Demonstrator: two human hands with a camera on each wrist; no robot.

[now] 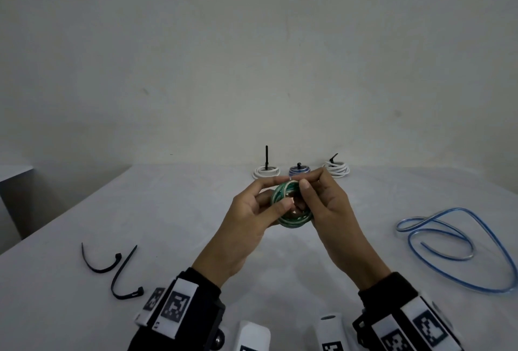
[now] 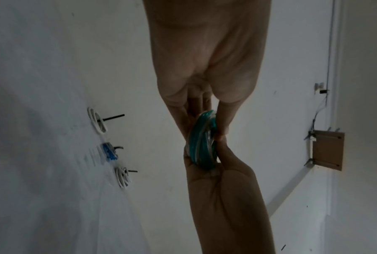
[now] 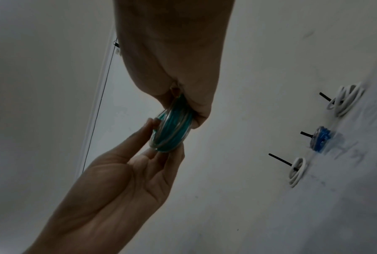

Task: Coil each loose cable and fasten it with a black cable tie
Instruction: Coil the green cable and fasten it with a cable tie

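Observation:
A green cable wound into a small coil is held above the table between both hands. My left hand pinches its left side with thumb and fingers; my right hand pinches its top right edge. The coil shows edge-on in the left wrist view, and again as the coil in the right wrist view. Two loose black cable ties lie on the table at the left. A loose blue cable sprawls at the right.
Three tied coils stand at the table's far edge: a white one, a blue one and another white one, each with a black tie tail sticking up. The white table meets a plain wall.

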